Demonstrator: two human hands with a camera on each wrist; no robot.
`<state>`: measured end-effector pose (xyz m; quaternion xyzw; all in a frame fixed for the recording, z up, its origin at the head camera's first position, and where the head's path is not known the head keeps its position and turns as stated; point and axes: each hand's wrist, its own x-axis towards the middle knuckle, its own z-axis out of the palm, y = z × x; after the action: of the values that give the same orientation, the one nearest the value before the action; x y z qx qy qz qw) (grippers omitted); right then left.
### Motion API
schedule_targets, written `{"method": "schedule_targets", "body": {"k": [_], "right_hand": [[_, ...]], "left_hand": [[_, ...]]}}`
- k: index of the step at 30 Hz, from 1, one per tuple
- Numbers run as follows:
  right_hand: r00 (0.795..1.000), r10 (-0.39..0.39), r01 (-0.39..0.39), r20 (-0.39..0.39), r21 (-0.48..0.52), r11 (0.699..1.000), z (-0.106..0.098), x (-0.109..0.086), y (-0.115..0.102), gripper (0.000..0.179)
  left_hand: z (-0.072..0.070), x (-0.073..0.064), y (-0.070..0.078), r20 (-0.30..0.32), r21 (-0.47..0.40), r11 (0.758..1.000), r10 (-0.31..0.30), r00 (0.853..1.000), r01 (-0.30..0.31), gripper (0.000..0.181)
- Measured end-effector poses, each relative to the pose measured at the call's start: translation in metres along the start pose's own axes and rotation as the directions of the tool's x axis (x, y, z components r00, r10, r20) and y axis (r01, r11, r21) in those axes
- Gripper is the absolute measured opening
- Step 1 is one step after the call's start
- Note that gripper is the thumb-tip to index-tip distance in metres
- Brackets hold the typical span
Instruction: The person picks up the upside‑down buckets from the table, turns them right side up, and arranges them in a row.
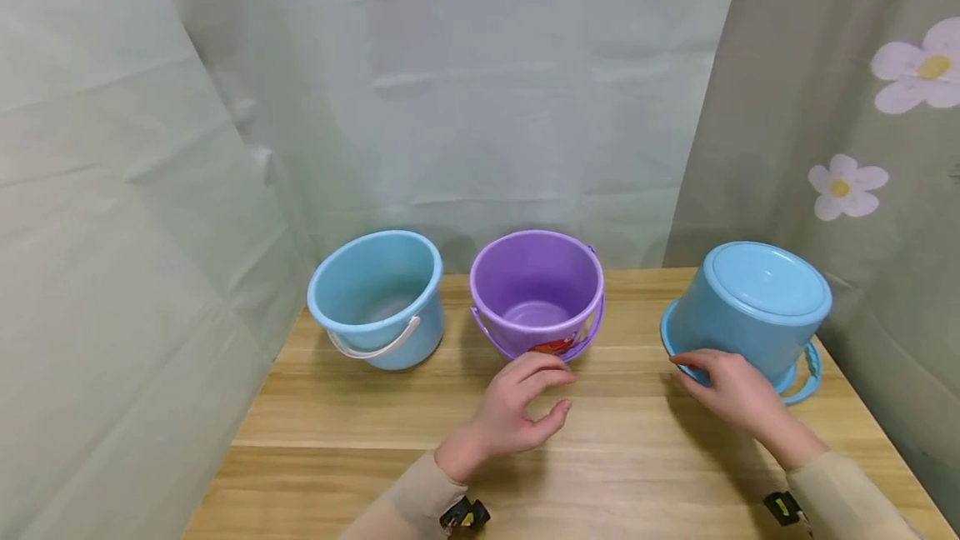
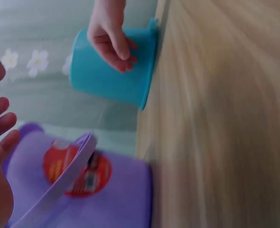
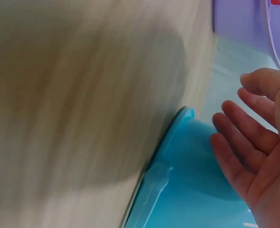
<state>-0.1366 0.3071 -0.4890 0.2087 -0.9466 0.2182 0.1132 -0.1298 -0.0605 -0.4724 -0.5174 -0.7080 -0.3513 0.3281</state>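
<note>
A purple bucket (image 1: 537, 282) stands upright at the middle, its handle hanging down over a red label (image 2: 78, 167) on the near side. My left hand (image 1: 517, 408) hovers in front of it, fingers loosely curved and holding nothing; in the head view the fingertips overlap the bucket's lower edge. On the right, a blue bucket (image 1: 761, 286) sits upside down, base up, with its blue handle (image 1: 812, 375) out to the right. My right hand (image 1: 738, 394) is by its near side, with fingers relaxed and nothing gripped. The right wrist view shows the fingers spread beside the bucket wall (image 3: 197, 175).
A light blue bucket (image 1: 378, 286) with a white handle (image 1: 378, 348) stands upright on the left. All three are on a wooden table (image 1: 330, 473). Pale curtains (image 1: 480, 107) enclose the back and sides, with printed flowers (image 1: 847, 187) on the right one.
</note>
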Motion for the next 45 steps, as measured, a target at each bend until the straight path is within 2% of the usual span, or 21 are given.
{"method": "schedule_targets", "body": {"k": [2,4,7,11,14,16,21,24,27,30,37,45], "right_hand": [[1.0,0.011,-0.011,0.019,-0.018,1.0,-0.001,-0.004,0.0,0.022],[0.999,0.022,-0.02,0.033,-0.042,0.999,-0.001,-0.008,0.0,0.021],[0.999,0.034,-0.03,0.041,-0.083,0.996,-0.002,-0.013,-0.002,0.02],[0.998,0.048,-0.04,0.05,-0.139,0.989,-0.001,-0.02,-0.006,0.017],[0.997,0.056,-0.046,0.054,-0.175,0.983,0.001,-0.024,-0.009,0.013],[0.997,0.059,-0.048,0.049,-0.2,0.979,0.001,-0.027,-0.009,0.011],[0.996,0.091,-0.085,0.017,-0.236,0.968,0.002,-0.034,-0.005,0.023],[0.995,0.096,-0.094,-0.006,-0.255,0.962,0.003,-0.038,-0.002,0.029],[0.996,0.074,-0.082,-0.04,-0.266,0.96,0.005,-0.04,0.0,0.031],[0.996,0.045,-0.063,-0.075,-0.26,0.963,0.008,-0.037,0.001,0.033],[0.995,0.007,-0.034,-0.102,-0.266,0.963,0.015,-0.029,0.003,0.029],[0.994,0.025,-0.054,-0.107,-0.283,0.957,0.017,-0.037,0.005,0.029]], "left_hand": [[0.01,0.004,0.001,0.075,0.012,1.0,-0.026,0.997,0.025,0.039],[0.02,0.007,0.0,0.153,0.033,0.998,-0.061,0.986,0.057,0.039],[0.037,0.011,-0.003,0.271,0.067,0.992,-0.122,0.955,0.108,0.038],[0.058,0.018,-0.007,0.426,0.12,0.981,-0.192,0.884,0.155,0.039],[0.072,0.025,-0.01,0.519,0.171,0.974,-0.215,0.828,0.146,0.042],[0.081,0.03,-0.012,0.563,0.208,0.97,-0.222,0.796,0.124,0.044],[0.105,0.04,-0.019,0.631,0.28,0.955,-0.261,0.731,0.1,0.047],[0.119,0.044,-0.023,0.656,0.324,0.939,-0.311,0.688,0.115,0.048],[0.131,0.048,-0.027,0.674,0.356,0.926,-0.347,0.652,0.126,0.05],[0.14,0.051,-0.032,0.669,0.387,0.913,-0.374,0.642,0.128,0.05],[0.155,0.056,-0.042,0.622,0.462,0.872,-0.448,0.642,0.162,0.05],[0.175,0.061,-0.04,0.611,0.525,0.849,-0.429,0.665,0.066,0.046]]}}
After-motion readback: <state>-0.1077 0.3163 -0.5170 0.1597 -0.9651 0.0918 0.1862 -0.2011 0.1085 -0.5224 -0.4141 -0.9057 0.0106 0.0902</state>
